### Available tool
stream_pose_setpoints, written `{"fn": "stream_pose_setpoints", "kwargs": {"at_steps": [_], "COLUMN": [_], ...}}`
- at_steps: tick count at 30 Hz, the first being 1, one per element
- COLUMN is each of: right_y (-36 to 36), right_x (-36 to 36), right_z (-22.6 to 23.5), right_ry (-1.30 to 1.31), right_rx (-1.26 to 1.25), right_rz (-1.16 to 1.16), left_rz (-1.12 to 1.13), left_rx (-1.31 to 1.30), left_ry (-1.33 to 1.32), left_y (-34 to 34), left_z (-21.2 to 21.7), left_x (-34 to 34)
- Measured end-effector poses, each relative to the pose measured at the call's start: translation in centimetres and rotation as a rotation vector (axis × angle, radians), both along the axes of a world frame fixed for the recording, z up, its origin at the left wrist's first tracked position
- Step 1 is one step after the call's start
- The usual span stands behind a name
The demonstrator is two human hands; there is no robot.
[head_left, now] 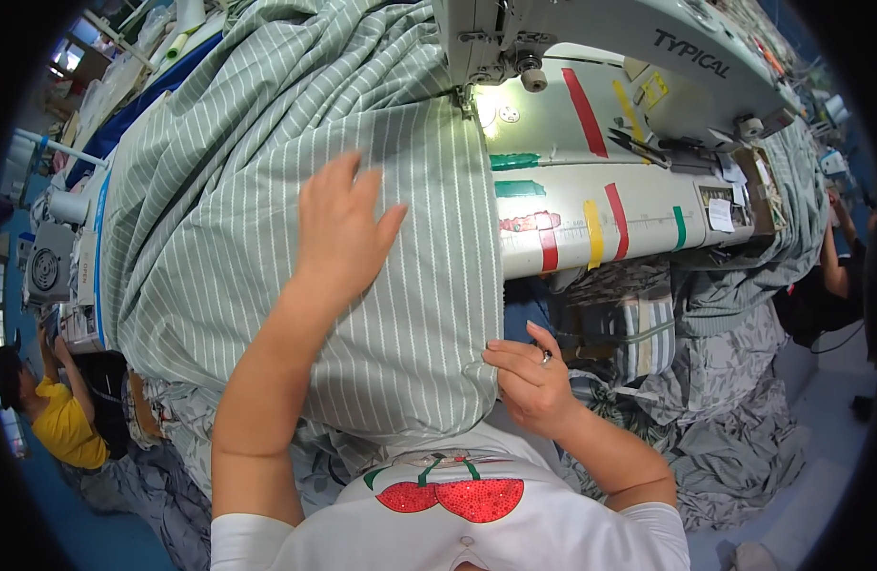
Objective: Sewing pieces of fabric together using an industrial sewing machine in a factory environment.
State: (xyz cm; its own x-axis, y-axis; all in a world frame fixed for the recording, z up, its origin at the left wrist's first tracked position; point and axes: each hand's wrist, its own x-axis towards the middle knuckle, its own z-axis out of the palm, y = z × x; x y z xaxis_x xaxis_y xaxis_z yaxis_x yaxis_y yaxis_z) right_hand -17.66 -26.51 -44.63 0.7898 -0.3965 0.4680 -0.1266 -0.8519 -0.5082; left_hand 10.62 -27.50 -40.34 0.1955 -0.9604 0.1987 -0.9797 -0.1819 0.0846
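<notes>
A large grey-green fabric with white stripes [400, 285] spreads over the sewing table, bunched into folds at the far left. Its right edge runs up to the presser foot [467, 101] of a sewing machine [591, 38], where a lamp lights the needle area. My left hand [343, 219] lies on the fabric left of the needle, fingers stretched out and apart. At the near right, my right hand [533, 381] pinches the fabric's edge between thumb and fingers; a ring shows on one finger.
Coloured tape strips [583, 112] mark the machine bed. Black-handled snips [638, 147] lie beside an open box [757, 190] at the right. Piles of leaf-patterned cloth [705, 371] hang below. A person in a yellow shirt [62, 423] works at the far left, another in dark clothes [828, 295] at the right.
</notes>
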Motion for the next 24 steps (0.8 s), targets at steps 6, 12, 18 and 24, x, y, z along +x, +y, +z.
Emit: {"fn": "stream_pose_setpoints", "kwargs": {"at_steps": [6,12,18,24], "right_y": [0.0,-0.5,-2.1,-6.0], "right_x": [-0.3,-0.6,0.2,2.3], "right_z": [0.0,0.6,1.1,2.4], "right_ry": [0.063,0.107,0.09,0.095], "right_rx": [0.023,0.055,0.081,0.054], "right_rz": [-0.04,-0.036,-0.035,-0.037], "left_rz": [-0.023,-0.079,-0.139,-0.108], "left_rx": [-0.431,-0.183,-0.27,-0.323], "left_ry": [0.143,0.302,0.226,0.433], "left_y": [-13.1,-17.3,-18.3,-21.4], "left_z": [-0.6,-2.2,-1.4,-1.1], "left_x": [1.0,3.2,3.5,5.6]}}
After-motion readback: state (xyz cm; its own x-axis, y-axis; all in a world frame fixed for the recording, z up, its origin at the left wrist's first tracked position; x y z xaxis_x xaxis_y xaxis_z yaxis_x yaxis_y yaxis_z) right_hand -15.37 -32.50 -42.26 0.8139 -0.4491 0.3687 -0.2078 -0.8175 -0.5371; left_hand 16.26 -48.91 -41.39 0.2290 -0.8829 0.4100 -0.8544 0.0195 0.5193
